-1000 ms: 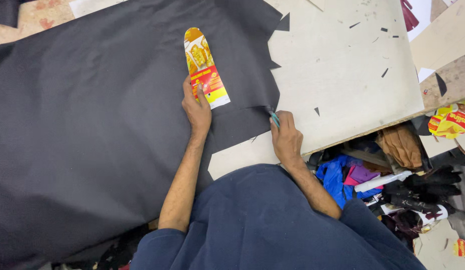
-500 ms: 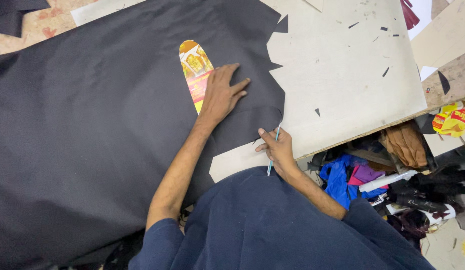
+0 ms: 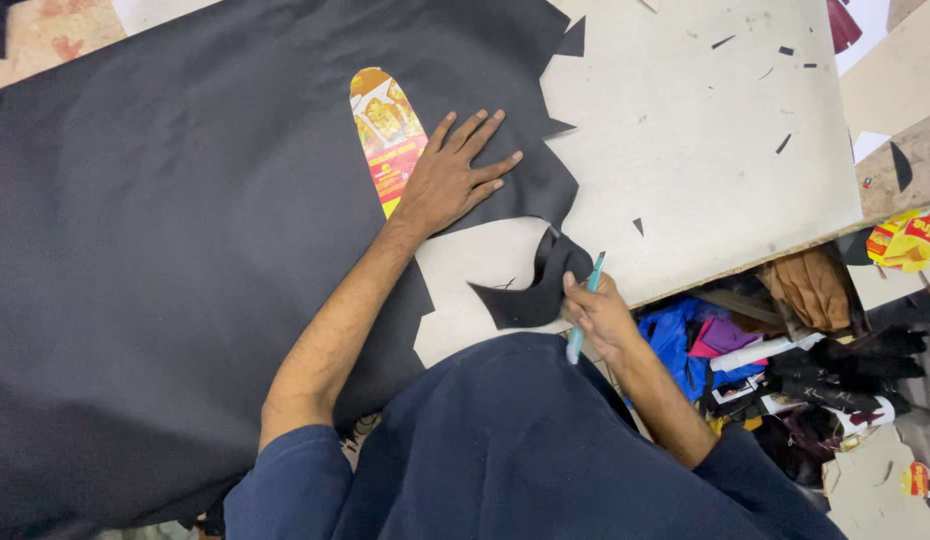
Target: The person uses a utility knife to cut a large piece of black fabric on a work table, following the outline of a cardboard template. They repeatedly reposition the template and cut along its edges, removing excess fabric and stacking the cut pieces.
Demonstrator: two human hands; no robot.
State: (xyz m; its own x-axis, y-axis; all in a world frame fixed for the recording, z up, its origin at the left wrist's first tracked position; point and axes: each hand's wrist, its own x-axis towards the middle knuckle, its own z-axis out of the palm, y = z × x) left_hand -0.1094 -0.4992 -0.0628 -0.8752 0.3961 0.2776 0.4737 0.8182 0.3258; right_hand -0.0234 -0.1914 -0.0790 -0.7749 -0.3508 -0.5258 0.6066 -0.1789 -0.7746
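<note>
Since the earlier frame, left hand (image 3: 455, 180) has slid off the cardboard template (image 3: 388, 138) and now lies flat, fingers spread, pressing the black leather sheet (image 3: 175, 250) just right of it. Template uncovered, resting on the sheet, touching the heel of the palm. Right hand (image 3: 597, 312) has drawn toward the body; it is closed around a teal-handled knife (image 3: 583, 305) and, with the same grip, pinches a cut black piece (image 3: 533, 288) lifted off the pale bench (image 3: 705, 150). Piece is separate from the sheet along a jagged edge. Judgement: one cut-out is finished and being removed, while the sheet is held steady. Small black offcuts (image 3: 785, 145) lie scattered on the bench, well apart from both hands.
</note>
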